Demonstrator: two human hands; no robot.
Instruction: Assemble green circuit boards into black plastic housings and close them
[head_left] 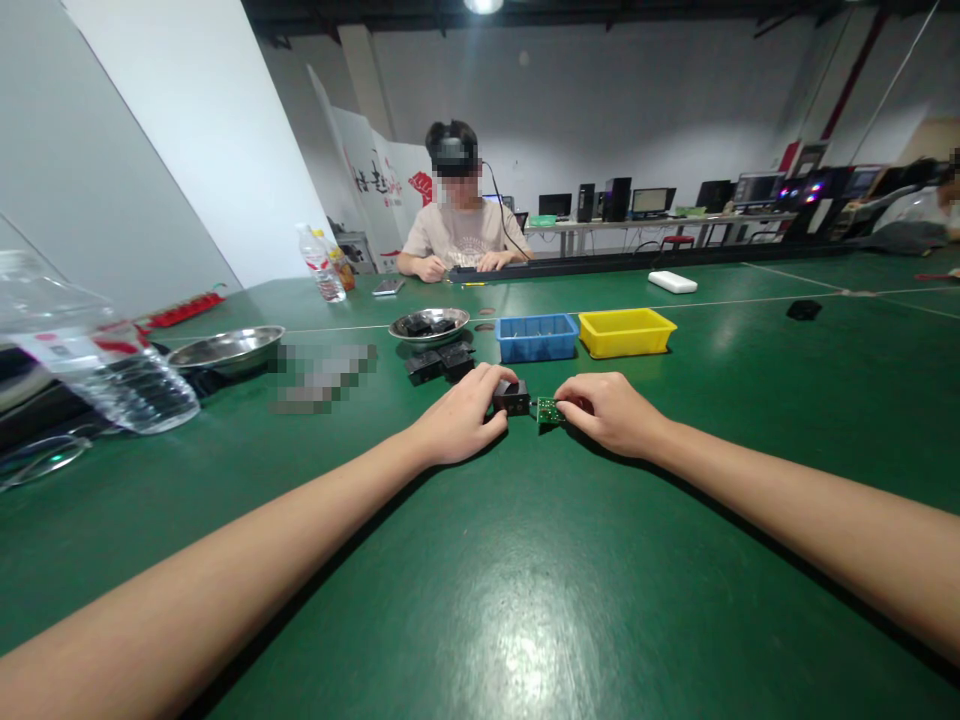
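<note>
My left hand (471, 415) is closed around a small black plastic box (513, 398), low over the green tabletop (480, 560). To its right, my right hand (611, 412) pinches a small green circuit board (550, 411) between thumb and fingers. The board is held upright, and its left edge is close to the box, with something thin and dark between the two. I cannot tell whether it joins them. More black boxes (441, 363) sit just beyond my left hand, in front of a metal dish (429, 326) with black parts in it.
A blue bin (537, 339) and a yellow bin (628, 333) stand beyond my hands. Water bottles (97, 345), a metal tray (227, 347) and glasses (45, 458) lie to the left. A person (465, 215) sits across the table. A white case (673, 282) lies at the back right.
</note>
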